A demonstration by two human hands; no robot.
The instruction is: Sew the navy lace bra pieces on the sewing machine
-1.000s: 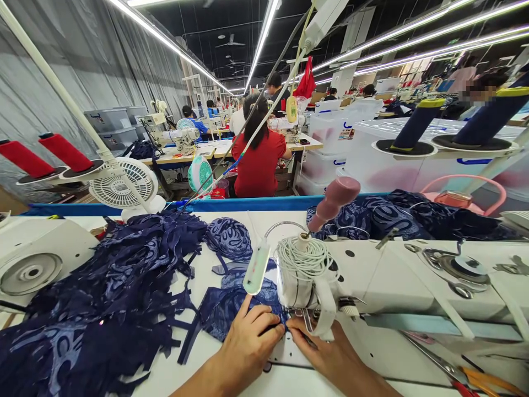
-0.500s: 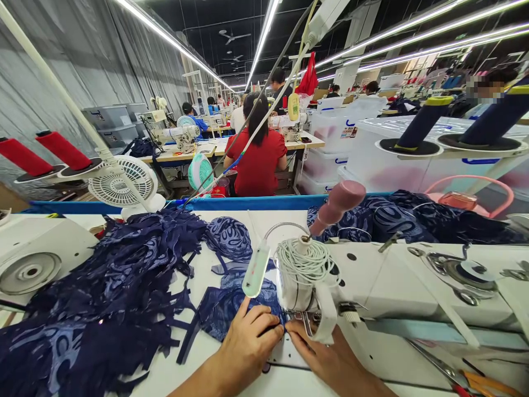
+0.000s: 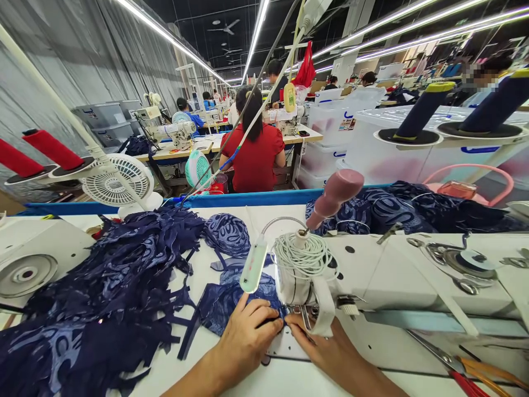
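A navy bra [image 3: 225, 309] with a swirl pattern lies on the white table, its right edge at the presser foot of the sewing machine [image 3: 297, 289]. My left hand [image 3: 250, 333] rests on that edge, thumb and fingers pressed together on the cloth. Opposite it, my right hand [image 3: 326, 347] pinches the edge just in front of the foot, partly hidden behind the white guard on the machine head. A small lamp [image 3: 254, 267] on a bendable neck hangs over the cloth. Behind it sits a patterned cup [image 3: 227, 234].
A large heap of navy pieces [image 3: 103, 275] covers the left side. Scissors [image 3: 438, 353] lie at the lower right. More patterned bundles [image 3: 392, 212] sit behind the machine arm, near a pink-handled screwdriver [image 3: 336, 198]. A white fan [image 3: 119, 182] stands at back left; a co-worker [image 3: 254, 154] sits ahead.
The view has shifted slightly, showing more of the scissors' red handle. Both hands stay at the presser foot, with the bra almost in the same place.
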